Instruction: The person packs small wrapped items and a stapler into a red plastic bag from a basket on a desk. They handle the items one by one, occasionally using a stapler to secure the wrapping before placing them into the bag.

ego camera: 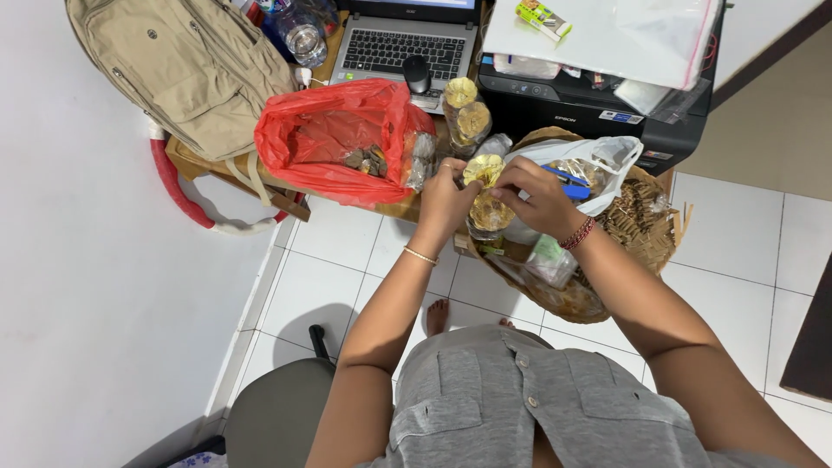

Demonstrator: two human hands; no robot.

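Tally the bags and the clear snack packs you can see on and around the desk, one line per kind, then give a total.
Beige backpack: 1
Red plastic bag: 1
White plastic bag: 1
Clear snack packs standing by the laptop: 1 stack, counted as 1
Clear snack pack between the left hand and the right hand: 1
Total: 5

Bright, even, diffuse indoor light, no hard shadows. Soft shadow under the red plastic bag [342, 139] on the floor tiles [334, 260] at 9 o'clock from centre. Mild glare on the clear plastic sleeve [641, 39] at 1 o'clock and on the white bag [598, 156]. White wall [95, 286] at 8 o'clock near clipping, no detail. Focus sharp at centre, slightly soft at bottom edge. Wide-angle stretch at corners, tile lines bow slightly. No motion blur.
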